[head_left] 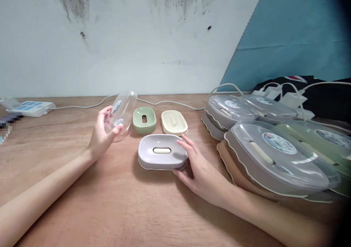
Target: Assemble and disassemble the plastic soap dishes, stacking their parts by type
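My left hand (102, 133) is closed on a clear plastic lid (124, 117), which stands tilted on its edge and bears a round sticker. In front of me lies a lavender soap dish (148, 155) with a cream oval slot in its middle. My right hand (196, 166) grips the dish's right end, fingertips on the top rim and thumb at the near side. Just behind it sit a small green dish (144, 127) with an oval hole and a cream tray (173, 122) with a raised rim.
Several lidded soap dishes (276, 148) stand in stacks on the right. A white cable (164, 102) runs along the wall behind. At the far left lies a white power strip (34, 109); plugs (293, 99) and dark fabric (326, 93) are at the back right.
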